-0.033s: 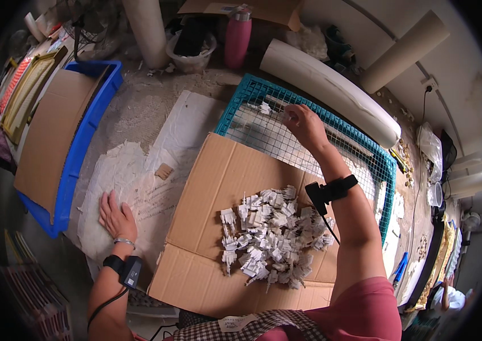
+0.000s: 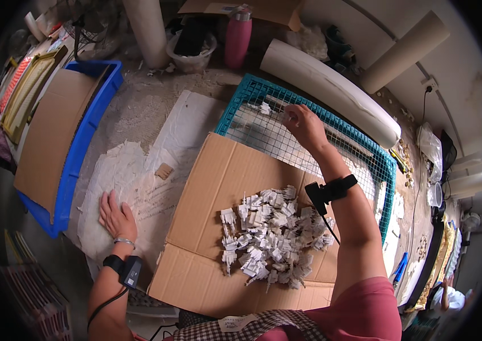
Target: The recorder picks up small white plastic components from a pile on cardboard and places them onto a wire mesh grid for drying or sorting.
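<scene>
My right hand [image 2: 304, 126] reaches forward into a teal wire-mesh basket [image 2: 235, 105], and its fingertips pinch a small white plastic part [image 2: 285, 116]. A few more white parts [image 2: 263, 107] lie on the mesh beside it. Nearer to me, a pile of many small white plastic parts [image 2: 269, 236] sits on a flattened brown cardboard sheet [image 2: 218, 176], under my right forearm. My left hand [image 2: 117, 215] rests flat, fingers spread, on crumpled white paper [image 2: 124, 170] to the left of the cardboard. It holds nothing. Both wrists wear black devices.
A blue crate [image 2: 84, 133] covered by a cardboard sheet stands at the left. Behind the basket lie a long white roll [image 2: 332, 94], a brown cardboard tube [image 2: 405, 51], a pink bottle [image 2: 238, 35] and a white bucket [image 2: 191, 45]. A small brown scrap [image 2: 164, 170] lies on the paper.
</scene>
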`<state>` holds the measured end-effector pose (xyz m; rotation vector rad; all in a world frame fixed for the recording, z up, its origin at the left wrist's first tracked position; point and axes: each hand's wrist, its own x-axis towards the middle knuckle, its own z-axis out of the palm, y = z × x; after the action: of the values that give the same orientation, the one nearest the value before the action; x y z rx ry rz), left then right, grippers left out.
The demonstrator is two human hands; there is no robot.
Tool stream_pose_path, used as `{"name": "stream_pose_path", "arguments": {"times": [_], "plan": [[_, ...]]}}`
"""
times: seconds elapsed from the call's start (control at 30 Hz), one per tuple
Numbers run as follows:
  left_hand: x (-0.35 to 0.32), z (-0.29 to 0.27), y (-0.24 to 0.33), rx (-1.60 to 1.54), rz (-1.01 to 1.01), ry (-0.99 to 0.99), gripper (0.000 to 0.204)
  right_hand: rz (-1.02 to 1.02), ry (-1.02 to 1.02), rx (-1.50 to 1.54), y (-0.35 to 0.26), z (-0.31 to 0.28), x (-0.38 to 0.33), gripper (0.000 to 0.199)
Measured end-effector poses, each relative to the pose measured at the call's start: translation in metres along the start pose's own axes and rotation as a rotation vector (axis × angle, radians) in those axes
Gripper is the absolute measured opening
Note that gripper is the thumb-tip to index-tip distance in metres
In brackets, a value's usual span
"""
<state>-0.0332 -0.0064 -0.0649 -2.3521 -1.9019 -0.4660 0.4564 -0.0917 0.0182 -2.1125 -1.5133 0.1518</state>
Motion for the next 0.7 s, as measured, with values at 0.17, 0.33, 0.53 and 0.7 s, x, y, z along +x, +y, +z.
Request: {"name": "stream_pose_path", "arguments": {"times": [0.17, 0.33, 0.53, 0.7], "plan": [[0.001, -0.003, 0.001, 0.003, -0.017, -0.016, 0.047, -0.03, 0.093, -0.282, -0.024, -0.004, 0.004, 0.035], [0.001, -0.001, 0.003, 0.01, -0.017, -0.019, 0.047, -0.144, 0.055, -0.307, -0.036, 0.015, 0.025, 0.041], [0.0, -0.002, 0.0, 0.009, -0.016, -0.025, 0.047, -0.153, 0.059, -0.247, -0.041, 0.02, 0.036, 0.027], [0.001, -0.002, 0.001, 0.0, -0.016, -0.019, 0.047, -0.136, 0.054, -0.268, -0.046, 0.03, 0.035, 0.029]]}}
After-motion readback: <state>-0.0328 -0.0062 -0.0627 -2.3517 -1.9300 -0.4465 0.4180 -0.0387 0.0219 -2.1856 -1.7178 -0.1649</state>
